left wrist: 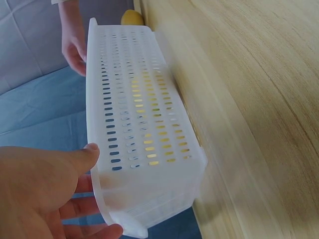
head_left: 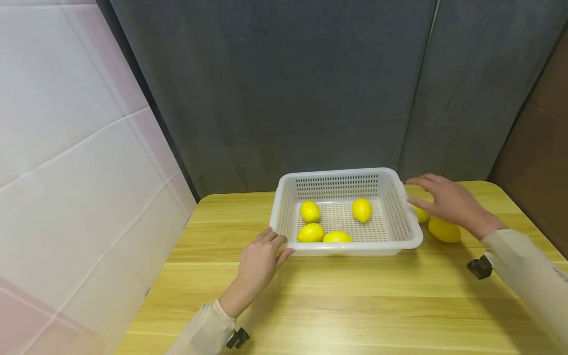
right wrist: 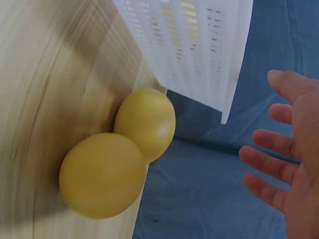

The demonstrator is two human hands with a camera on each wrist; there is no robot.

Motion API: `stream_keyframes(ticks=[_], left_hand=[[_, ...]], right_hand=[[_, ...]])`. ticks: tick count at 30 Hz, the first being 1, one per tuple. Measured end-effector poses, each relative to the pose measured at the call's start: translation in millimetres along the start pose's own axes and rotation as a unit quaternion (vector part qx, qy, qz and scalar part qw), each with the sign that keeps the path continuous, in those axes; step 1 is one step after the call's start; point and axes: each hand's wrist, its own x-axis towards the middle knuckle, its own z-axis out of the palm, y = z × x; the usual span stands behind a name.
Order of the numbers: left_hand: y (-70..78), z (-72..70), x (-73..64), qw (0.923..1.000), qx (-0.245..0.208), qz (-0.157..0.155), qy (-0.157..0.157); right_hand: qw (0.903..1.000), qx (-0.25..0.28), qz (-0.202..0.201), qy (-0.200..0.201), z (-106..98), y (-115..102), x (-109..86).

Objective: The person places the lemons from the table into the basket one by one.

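Observation:
A white plastic basket [head_left: 346, 250] with slotted walls stands on the wooden table, several yellow lemons [head_left: 361, 210] lying inside it. My left hand [head_left: 262, 256] holds the rim at its near left corner; the left wrist view shows the thumb [left wrist: 88, 155] against the front of the rim and the fingers around the corner. Beyond the basket's right end, my right hand [head_left: 452, 202] hovers with fingers spread and nothing in them. Below that hand, two more lemons [right wrist: 102, 175] rest on the table, side by side, one partly hidden in the head view.
The wooden table [head_left: 355, 301] reaches toward me, its far edge just behind the basket. Dark grey cloth [head_left: 284, 98] hangs behind it. A white panel [head_left: 88, 197] stands on the left, a brown one [head_left: 537, 133] on the right.

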Motion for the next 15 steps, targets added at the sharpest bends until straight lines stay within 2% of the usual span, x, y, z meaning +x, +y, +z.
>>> stream_keyframes(ticks=[12, 15], left_hand=[[-0.2, 0.2, 0.5, 1.0000, 0.001, 0.003, 0.001], [-0.4, 0.3, 0.3, 1.0000, -0.001, 0.003, 0.001]], right_hand=[[0.9989, -0.021, 0.041, -0.013, 4, 20, -3.1], [0.9981, -0.023, 0.049, -0.029, 6, 24, -4.4]])
